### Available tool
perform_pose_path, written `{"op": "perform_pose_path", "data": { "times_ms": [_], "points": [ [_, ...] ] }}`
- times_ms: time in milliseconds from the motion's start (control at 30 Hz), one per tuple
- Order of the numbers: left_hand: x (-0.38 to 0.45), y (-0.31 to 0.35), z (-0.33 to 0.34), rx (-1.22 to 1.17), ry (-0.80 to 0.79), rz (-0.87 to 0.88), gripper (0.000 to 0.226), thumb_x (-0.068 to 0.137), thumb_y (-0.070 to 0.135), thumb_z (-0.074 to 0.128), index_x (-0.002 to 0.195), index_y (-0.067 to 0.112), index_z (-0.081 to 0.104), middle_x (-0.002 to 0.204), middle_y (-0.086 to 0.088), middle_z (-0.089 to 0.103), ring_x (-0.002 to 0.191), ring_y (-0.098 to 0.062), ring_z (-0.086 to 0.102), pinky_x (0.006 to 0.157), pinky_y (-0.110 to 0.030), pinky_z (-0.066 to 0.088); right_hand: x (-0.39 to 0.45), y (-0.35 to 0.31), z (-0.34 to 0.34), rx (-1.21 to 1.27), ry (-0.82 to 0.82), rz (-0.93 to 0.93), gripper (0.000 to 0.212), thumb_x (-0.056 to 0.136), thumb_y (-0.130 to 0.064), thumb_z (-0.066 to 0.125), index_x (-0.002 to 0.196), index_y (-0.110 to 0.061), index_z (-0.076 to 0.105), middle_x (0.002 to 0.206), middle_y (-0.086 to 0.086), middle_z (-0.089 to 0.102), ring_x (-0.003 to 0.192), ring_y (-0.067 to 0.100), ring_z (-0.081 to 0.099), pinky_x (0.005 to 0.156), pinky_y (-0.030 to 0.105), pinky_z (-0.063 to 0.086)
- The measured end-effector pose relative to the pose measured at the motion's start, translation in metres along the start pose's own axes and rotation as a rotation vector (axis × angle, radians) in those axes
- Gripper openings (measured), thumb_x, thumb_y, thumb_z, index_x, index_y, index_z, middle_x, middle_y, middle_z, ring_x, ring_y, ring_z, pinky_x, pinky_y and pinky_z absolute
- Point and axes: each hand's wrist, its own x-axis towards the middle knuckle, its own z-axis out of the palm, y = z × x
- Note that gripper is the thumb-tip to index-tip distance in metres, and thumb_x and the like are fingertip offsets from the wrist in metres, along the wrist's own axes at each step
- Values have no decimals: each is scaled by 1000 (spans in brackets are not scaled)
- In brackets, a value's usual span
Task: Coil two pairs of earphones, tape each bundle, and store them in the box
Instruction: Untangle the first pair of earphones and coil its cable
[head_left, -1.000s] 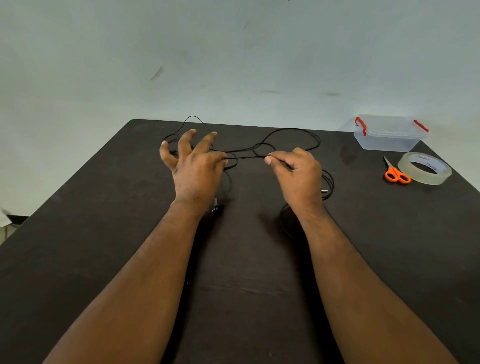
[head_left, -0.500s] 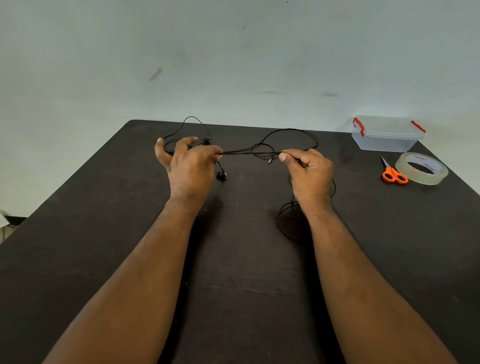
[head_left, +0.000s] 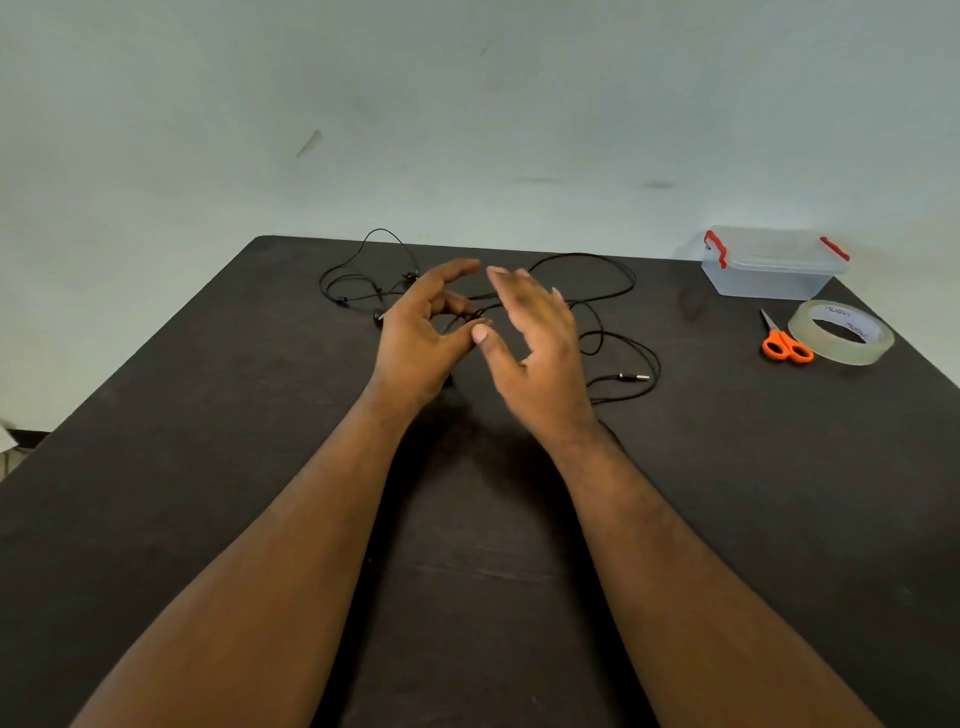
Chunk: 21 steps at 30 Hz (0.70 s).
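Black earphone cables (head_left: 597, 275) lie tangled across the far middle of the dark table (head_left: 208, 415), and I cannot tell the two pairs apart. One loop (head_left: 363, 280) reaches the far edge on the left, and a jack plug (head_left: 635, 376) lies to the right. My left hand (head_left: 415, 343) is raised over the tangle with its index finger up and the other fingers curled on a strand of cable. My right hand (head_left: 540, 348) is right beside it, blurred, fingers stretched out, its thumb touching the left thumb. The clear box (head_left: 769, 280) with red clasps stands lidded at the far right.
A roll of clear tape (head_left: 841, 332) and orange-handled scissors (head_left: 784, 345) lie at the right, just in front of the box. A pale wall rises behind the table's far edge. My forearms cross the near half of the table.
My hands were apart with a strand stretched between them; now they have come together. The right hand has let go of its pinch and opened its fingers. The jack plug has come into view.
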Motion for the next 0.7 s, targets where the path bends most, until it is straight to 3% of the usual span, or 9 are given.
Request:
{"op": "perform_pose_path", "data": {
  "times_ms": [100, 200, 267, 400, 533, 633, 700],
  "points": [
    [-3, 2, 2, 82, -24, 64, 37, 77, 8, 75, 111, 14, 60, 93, 4, 66, 84, -7, 64, 84, -20, 49, 1, 5, -2, 61, 95, 18, 26, 88, -7, 64, 114, -4, 68, 102, 7, 71, 96, 18, 66, 85, 39, 53],
    [2, -6, 0, 342, -25, 199, 18, 78, 9, 73, 95, 14, 68, 88, 8, 67, 86, -11, 62, 98, -43, 46, 2, 9, -6, -4, 141, 25, 12, 86, -5, 67, 96, -6, 73, 84, 3, 69, 77, 16, 62, 70, 36, 53],
    [6, -14, 1, 536, 13, 272, 13, 78, 13, 71, 90, 17, 73, 93, 6, 70, 94, -17, 62, 104, -50, 38, 3, 8, -7, -38, 158, 20, 8, 86, -5, 66, 91, -6, 72, 80, 1, 66, 73, 15, 58, 67, 35, 50],
    [7, -22, -2, 652, 121, 241, 11, 80, 22, 73, 90, 22, 76, 107, 2, 71, 107, -22, 60, 104, -48, 30, 7, 8, -12, -113, 180, 1, 6, 86, -10, 65, 86, -8, 70, 77, 1, 59, 69, 16, 53, 60, 31, 47],
    [8, -17, -5, 516, 108, 258, 4, 81, 22, 73, 83, 20, 75, 87, 9, 73, 90, -12, 66, 96, -55, 37, 9, 12, -15, -144, 138, 48, 21, 80, -32, 72, 94, -16, 76, 76, -3, 52, 70, 16, 53, 59, 30, 47],
    [8, -17, -3, 460, 101, 203, 7, 81, 24, 74, 86, 20, 75, 100, 17, 67, 110, -7, 54, 106, -42, 26, 8, 18, -16, -133, 108, 78, 18, 80, -34, 71, 93, -23, 77, 74, -9, 51, 74, 17, 54, 64, 42, 49],
    [8, -18, -3, 382, 64, 197, 10, 80, 20, 75, 89, 16, 75, 103, 12, 68, 104, 3, 55, 101, -26, 33, 6, 21, -17, -76, 80, 99, 14, 81, -29, 71, 90, -21, 77, 79, -10, 60, 80, 15, 59, 69, 45, 52]
  ]
}}
